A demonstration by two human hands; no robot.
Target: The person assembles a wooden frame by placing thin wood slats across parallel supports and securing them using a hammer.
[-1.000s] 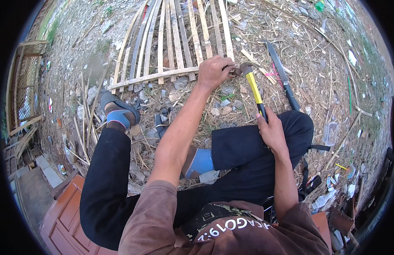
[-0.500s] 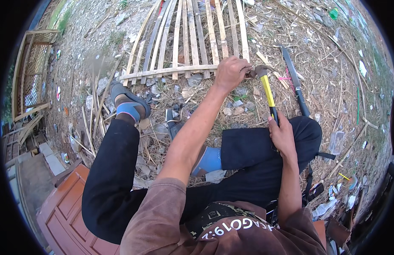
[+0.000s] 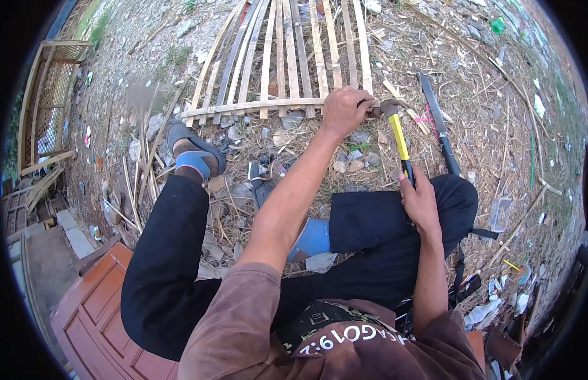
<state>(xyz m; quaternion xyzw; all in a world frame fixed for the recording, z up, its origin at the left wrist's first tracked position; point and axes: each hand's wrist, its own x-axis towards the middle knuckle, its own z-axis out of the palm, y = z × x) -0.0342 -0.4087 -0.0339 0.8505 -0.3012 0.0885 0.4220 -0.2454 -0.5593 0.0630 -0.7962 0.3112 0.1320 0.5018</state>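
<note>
Cross slat (image 3: 262, 105) of slat panel (image 3: 288, 57): extends leftward from left hand (image 3: 346, 111), long axis left-right; left hand nearer. Left fingers curled at right end; exact grip hidden. Right hand (image 3: 419, 199) clamped on hammer (image 3: 399, 137), head just beside left fingertips.

Slats (image 3: 290, 58) cropped above, shirt (image 3: 357, 364) cropped below

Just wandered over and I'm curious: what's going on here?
A person's right hand holds a yellow-and-black hammer, its head close beside the left hand. That hand is at the right end of a wooden crosspiece running across a row of slats; what it pinches, if anything, is too small to make out. A long knife lies to the hammer's right.
</note>
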